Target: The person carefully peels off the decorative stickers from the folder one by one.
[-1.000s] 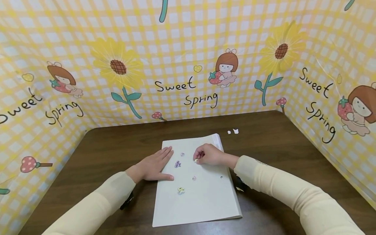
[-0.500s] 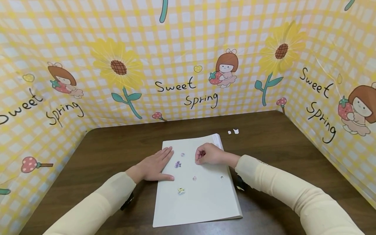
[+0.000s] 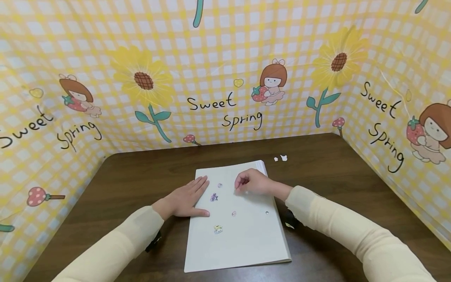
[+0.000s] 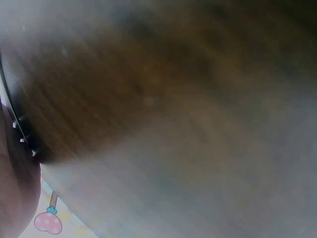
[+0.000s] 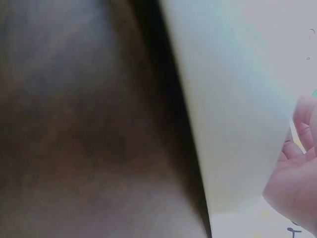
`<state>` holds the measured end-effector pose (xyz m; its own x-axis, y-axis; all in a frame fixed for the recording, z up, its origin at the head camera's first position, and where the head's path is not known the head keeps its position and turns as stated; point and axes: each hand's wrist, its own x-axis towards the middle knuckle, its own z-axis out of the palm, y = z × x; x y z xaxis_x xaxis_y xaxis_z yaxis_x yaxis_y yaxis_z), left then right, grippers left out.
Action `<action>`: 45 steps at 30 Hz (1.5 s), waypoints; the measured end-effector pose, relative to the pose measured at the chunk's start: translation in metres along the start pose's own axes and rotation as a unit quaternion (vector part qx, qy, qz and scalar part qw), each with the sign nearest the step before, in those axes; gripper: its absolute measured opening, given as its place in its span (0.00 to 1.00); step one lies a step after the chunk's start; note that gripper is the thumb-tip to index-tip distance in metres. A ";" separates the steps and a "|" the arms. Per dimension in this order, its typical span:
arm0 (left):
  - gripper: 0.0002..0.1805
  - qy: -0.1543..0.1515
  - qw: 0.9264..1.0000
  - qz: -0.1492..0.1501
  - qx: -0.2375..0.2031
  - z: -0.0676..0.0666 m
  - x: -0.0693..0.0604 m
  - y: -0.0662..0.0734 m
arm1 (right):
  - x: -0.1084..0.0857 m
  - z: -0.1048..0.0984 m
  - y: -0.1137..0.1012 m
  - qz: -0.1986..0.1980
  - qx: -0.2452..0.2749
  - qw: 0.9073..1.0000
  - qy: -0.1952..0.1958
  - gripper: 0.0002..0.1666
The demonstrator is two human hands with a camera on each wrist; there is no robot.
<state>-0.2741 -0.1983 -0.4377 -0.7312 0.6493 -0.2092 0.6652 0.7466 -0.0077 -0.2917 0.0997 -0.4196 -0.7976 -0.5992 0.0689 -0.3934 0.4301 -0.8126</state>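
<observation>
While the left hand (image 3: 184, 198) lies flat, thumb apart, over the booklet's (image 3: 251, 243) left edge | right hand (image 3: 256, 182) curled near its far-right corner | right grip: cannot tell

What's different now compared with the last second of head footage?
The right hand has shifted slightly upward in the head view; whether it lifted or slid away is unclear. The small piece seen at its fingertips a second ago can't be made out clearly, so release is uncertain. Unchanged: left hand on the white booklet, purple sticker, yellow sticker.
</observation>
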 end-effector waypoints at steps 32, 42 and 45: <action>0.63 0.004 1.000 0.009 -0.003 -0.005 0.000 0.002 | -0.015 -0.036 0.007 0.078 0.060 0.988 0.118 0.08; 0.63 0.000 1.000 0.007 0.001 -0.004 -0.001 0.001 | -0.025 -0.054 0.015 0.090 0.087 0.981 0.149 0.08; 0.64 0.001 1.000 0.008 0.003 -0.006 -0.002 0.001 | -0.027 -0.060 0.019 0.100 0.086 0.978 0.164 0.08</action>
<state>-0.2729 -0.1976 -0.4319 -0.7207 0.6614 -0.2076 0.6776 0.7354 -0.0093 -0.3053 0.1642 -0.4018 -0.9654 -0.2543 0.0572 -0.1543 0.3807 -0.9117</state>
